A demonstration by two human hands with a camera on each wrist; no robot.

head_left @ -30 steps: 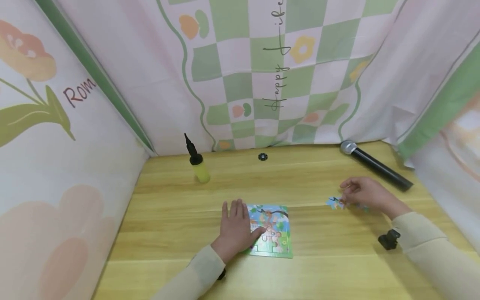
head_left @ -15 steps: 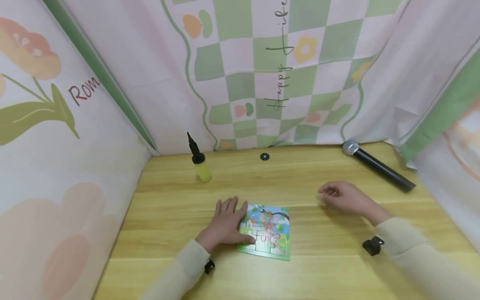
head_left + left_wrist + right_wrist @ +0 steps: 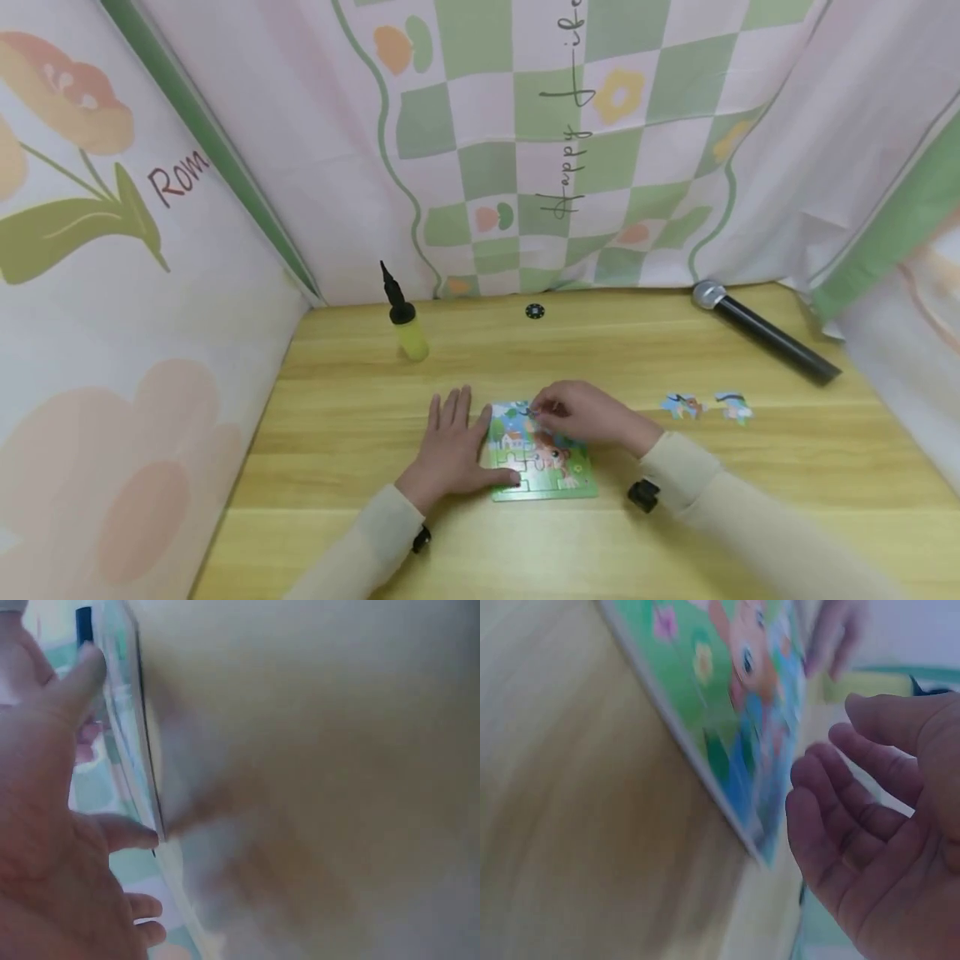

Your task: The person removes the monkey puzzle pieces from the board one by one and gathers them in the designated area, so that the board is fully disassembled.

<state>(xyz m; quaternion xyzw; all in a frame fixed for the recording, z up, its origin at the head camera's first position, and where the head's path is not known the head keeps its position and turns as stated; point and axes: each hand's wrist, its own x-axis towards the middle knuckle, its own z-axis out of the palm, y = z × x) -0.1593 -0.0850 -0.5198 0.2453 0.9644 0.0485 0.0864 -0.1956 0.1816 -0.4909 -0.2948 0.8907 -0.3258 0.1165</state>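
A square jigsaw puzzle (image 3: 543,483) in a green-edged tray lies on the table, printed with a cartoon animal and greenery. My left hand (image 3: 450,458) rests at its left side with fingers spread, the thumb lying over the lower left of the board. In the left wrist view the index finger (image 3: 127,833) touches the board's edge. Over the upper right of the puzzle is my right hand (image 3: 581,412), fingers bent. The right wrist view shows a gap between thumb and fingers and no piece in it. The hand covers part of the picture.
Two loose patches of puzzle pieces, a left one (image 3: 684,406) and a right one (image 3: 733,407), lie right of the board. A microphone (image 3: 772,335) lies behind them. Farther back are a yellow-and-black hand pump (image 3: 411,337) and a small black disc (image 3: 535,311).
My right hand has moved left from the loose pieces to the puzzle. The board has turned slightly on the table. My left hand has shifted a little left, its fingers now spread wider.
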